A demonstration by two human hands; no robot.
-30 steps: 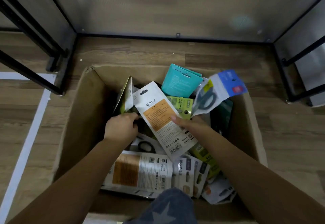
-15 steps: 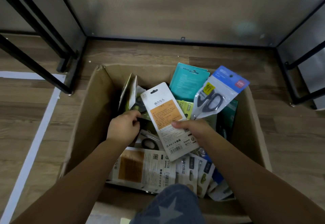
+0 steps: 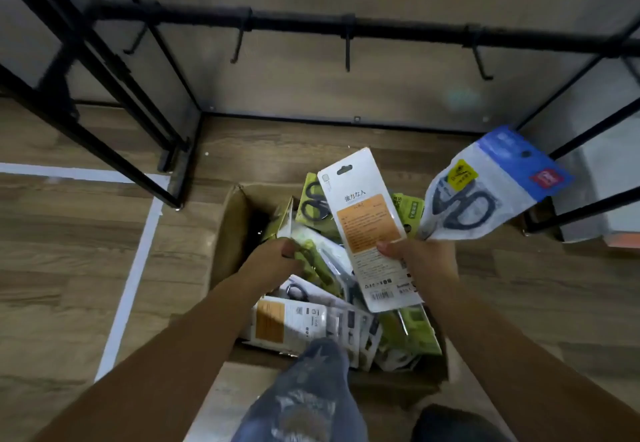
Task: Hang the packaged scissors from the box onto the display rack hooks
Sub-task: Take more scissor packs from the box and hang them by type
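Fingers of right hand (image 3: pixel 420 261) pinch white card pack (image 3: pixel 367 230) printed "強力な人" and blue-topped clear scissors pouch (image 3: pixel 485 185); left hand (image 3: pixel 277 261) grips green pack (image 3: pixel 311 254) in brown cardboard box (image 3: pixel 232 230) of packs.

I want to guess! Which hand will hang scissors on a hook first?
Probably the right hand: it holds two packs raised toward the hooks. The left hand is down in the box.

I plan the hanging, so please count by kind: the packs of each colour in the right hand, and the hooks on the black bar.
White-orange pack: 1
Blue-topped pack: 1
Hooks: 4
Total: 6
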